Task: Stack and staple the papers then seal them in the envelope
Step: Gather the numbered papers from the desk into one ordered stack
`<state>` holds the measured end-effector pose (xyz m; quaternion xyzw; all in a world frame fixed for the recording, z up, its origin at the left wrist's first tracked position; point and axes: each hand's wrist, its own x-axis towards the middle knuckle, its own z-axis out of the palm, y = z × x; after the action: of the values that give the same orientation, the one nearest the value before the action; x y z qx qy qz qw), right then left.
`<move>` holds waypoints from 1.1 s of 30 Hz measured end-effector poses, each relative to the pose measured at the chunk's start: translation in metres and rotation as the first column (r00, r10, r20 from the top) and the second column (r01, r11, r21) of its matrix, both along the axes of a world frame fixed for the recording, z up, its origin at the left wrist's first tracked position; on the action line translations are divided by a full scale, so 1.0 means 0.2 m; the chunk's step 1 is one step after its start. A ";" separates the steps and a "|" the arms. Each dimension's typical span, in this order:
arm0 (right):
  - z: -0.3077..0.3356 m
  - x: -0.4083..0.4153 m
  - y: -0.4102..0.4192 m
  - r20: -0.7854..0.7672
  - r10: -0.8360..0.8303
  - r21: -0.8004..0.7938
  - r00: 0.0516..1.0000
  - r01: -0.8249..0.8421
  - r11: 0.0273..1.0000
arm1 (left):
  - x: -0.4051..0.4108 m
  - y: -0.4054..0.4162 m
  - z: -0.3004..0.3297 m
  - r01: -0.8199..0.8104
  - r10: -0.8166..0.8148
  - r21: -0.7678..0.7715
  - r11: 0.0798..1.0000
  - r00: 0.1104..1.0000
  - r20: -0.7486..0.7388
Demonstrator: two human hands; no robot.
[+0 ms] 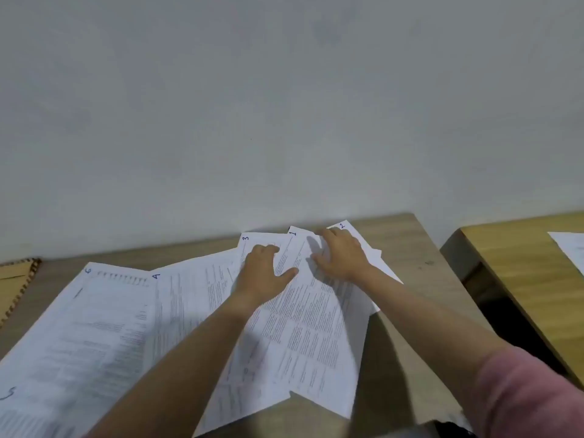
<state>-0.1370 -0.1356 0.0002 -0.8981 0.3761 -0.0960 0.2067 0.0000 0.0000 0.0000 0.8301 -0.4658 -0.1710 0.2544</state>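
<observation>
- The step in hand looks like the gathering of loose sheets into one stack; no stapling or sealing appears to have begun.
- Printed papers lie fanned across the wooden table, each with a hand-written mark in a top corner: sheet 1 lies on top near the middle, sheet 3 pokes out beside it on the left, and sheet 2 shows from under it on the right.
- Further left lie sheet 4 and a sheet marked 6, overlapping one another and well apart from the centre group.
- The left hand lies flat with fingers spread, pressing on sheets 3 and 1 where they overlap; it grips nothing.
- The right hand rests on the top of sheet 1 near sheet 2, its fingers a little bent; whether the tips pinch an edge cannot be told.
- A brown envelope, likely the one for sealing, shows at the far left edge of the table; no stapler is in view.
- The next move probably calls for sliding the sheets together, squaring their edges and keeping the number order.
- Another sheet lies on a second table to the right.
</observation>
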 end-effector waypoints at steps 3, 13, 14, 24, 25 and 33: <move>-0.05 0.05 -0.06 -0.029 0.033 -0.013 0.999 -0.033 0.999 | 0.01 -0.08 -0.03 -0.032 0.032 0.039 0.999 0.999 0.004; -0.09 0.07 -0.13 0.042 0.032 0.044 0.999 -0.034 0.998 | 0.02 -0.20 -0.03 -0.090 0.097 0.148 0.985 0.994 -0.042; -0.09 0.06 -0.14 0.070 0.038 0.061 0.997 -0.042 0.997 | 0.02 -0.21 -0.03 -0.080 0.086 0.159 0.984 0.996 -0.031; -0.05 -0.06 -0.10 0.326 -0.025 0.237 0.945 -0.056 0.970 | -0.01 -0.17 0.05 -0.076 0.069 -0.044 0.996 0.987 -0.145; -0.04 -0.08 -0.09 0.326 -0.027 0.248 0.945 -0.058 0.967 | -0.02 -0.17 0.07 -0.073 0.063 -0.061 0.995 0.986 -0.151; -0.09 -0.25 -0.17 0.202 -0.332 0.107 0.921 0.316 0.943 | -0.06 -0.17 0.16 -0.033 0.011 -0.106 0.994 0.980 -0.201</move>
<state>-0.1871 -0.1688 -0.0175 -0.7995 0.4980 -0.2127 0.2601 -0.0121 -0.0333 0.0313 0.7988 -0.4373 -0.2249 0.3467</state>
